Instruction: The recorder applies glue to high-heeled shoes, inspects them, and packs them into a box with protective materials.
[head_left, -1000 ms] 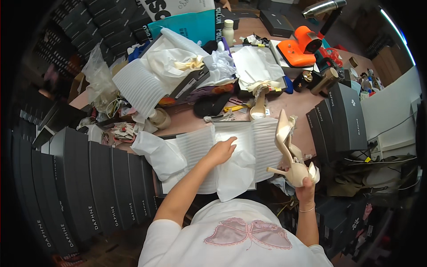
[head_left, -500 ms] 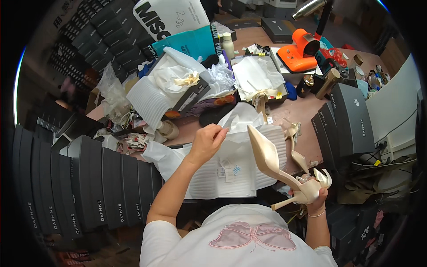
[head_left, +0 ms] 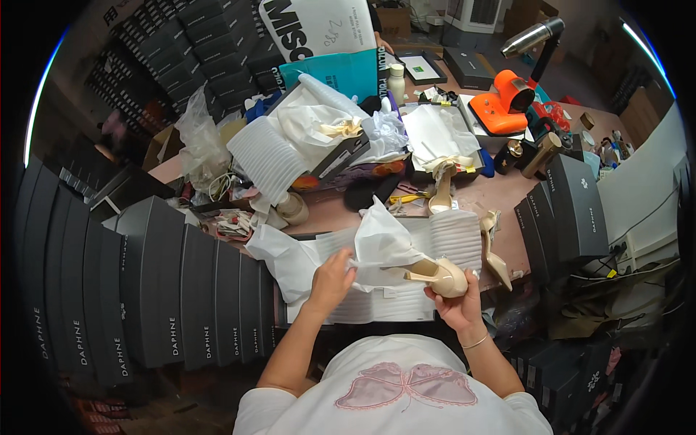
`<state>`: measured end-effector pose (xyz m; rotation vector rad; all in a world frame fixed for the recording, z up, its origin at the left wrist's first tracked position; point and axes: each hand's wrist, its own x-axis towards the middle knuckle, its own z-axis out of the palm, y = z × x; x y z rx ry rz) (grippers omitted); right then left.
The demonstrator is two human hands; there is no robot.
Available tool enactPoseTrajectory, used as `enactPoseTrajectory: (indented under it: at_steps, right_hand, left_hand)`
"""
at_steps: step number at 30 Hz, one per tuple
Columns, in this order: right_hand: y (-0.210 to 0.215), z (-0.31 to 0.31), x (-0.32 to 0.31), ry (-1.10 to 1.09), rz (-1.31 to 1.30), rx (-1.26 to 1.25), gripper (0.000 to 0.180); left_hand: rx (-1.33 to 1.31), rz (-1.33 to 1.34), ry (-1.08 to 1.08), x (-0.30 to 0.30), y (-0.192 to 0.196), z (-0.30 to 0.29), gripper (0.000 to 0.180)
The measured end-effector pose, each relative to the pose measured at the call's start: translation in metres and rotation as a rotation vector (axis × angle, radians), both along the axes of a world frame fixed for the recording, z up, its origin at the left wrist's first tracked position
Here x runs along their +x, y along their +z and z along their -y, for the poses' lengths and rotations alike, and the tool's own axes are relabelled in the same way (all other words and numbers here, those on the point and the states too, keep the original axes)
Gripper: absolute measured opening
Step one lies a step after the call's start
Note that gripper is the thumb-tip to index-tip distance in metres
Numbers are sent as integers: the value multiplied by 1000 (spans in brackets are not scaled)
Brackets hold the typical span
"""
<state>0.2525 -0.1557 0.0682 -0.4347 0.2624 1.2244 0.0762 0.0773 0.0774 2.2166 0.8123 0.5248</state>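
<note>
A beige high-heeled shoe (head_left: 451, 281) is gripped by my right hand (head_left: 461, 308) over the right part of an open shoebox, its heel pointing left. White tissue paper (head_left: 388, 235) stands up against the shoe and hides part of it. My left hand (head_left: 331, 284) is closed, fingertips pinching the tissue's left edge. Ribbed white foam sheeting (head_left: 455, 235) lines the box beneath both hands. Just right of the box, another beige heeled shoe (head_left: 495, 262) rests on the table. A further beige shoe (head_left: 441, 192) leans at the box's far side.
Dark shoeboxes stand in a row (head_left: 163, 283) at the left and in a stack (head_left: 573, 206) at the right. Farther back are an open box with foam and tissue (head_left: 341, 156), an orange device (head_left: 500, 109) and a metal-nozzled heat tool (head_left: 533, 38). Pliers (head_left: 409, 196) lie behind the box.
My right hand has brought the shoe left and over the box, turning it onto the tissue. My left hand has come nearer and lower, drawing the tissue paper toward me.
</note>
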Motion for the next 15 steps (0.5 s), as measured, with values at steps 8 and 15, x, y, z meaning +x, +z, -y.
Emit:
enactPoseTrajectory:
  at_steps: [8,15]
  right_hand:
    - [-16,4,-24,20,-86,91,62]
    - [19,1,-37,-96,34,28,62]
  left_hand:
    - [-150,92,-190,26,19,1,29]
    - [-77,327,-358,34,54,24,34]
